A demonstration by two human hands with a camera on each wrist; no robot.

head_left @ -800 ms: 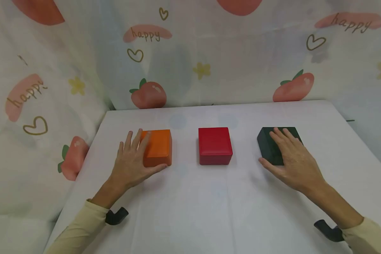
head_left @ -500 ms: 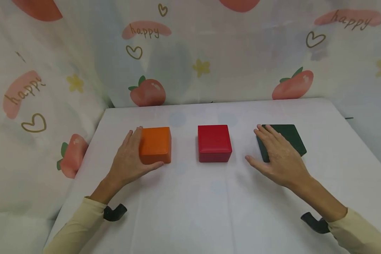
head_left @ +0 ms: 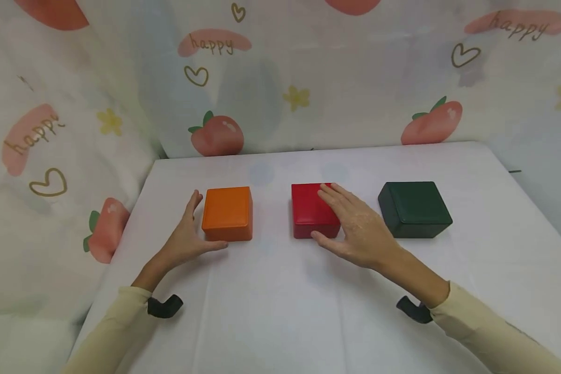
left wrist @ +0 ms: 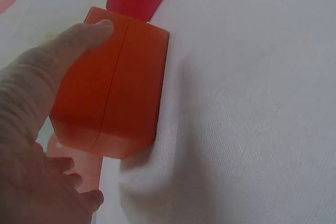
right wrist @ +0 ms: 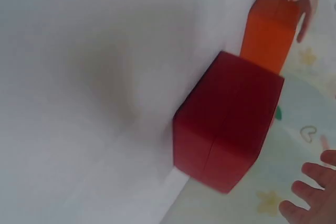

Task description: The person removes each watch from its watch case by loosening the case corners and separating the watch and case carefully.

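Three closed, square boxes stand in a row: an orange box [head_left: 227, 213] at left, a red box [head_left: 310, 210] in the middle and a dark green box [head_left: 416, 208] at right. My left hand [head_left: 182, 236] is at the orange box's left front, thumb along its front and fingers beside its left side. In the left wrist view the thumb [left wrist: 79, 43] overlaps the orange box's front face. My right hand [head_left: 360, 228] hovers at the red box's right side, fingers spread, covering part of its top. The right wrist view shows its fingertips [right wrist: 310, 187] apart from the red box.
The boxes stand on a table with a white cloth [head_left: 271, 311]. A printed curtain [head_left: 346, 93] hangs behind and to the left. A black curved piece [head_left: 165, 306] sits at the left cuff, and another black piece [head_left: 413, 310] at the right cuff.
My right hand has moved left from over the green box to the red box, uncovering the green one. My left hand has drawn slightly left, off the orange box. The boxes have stayed put.
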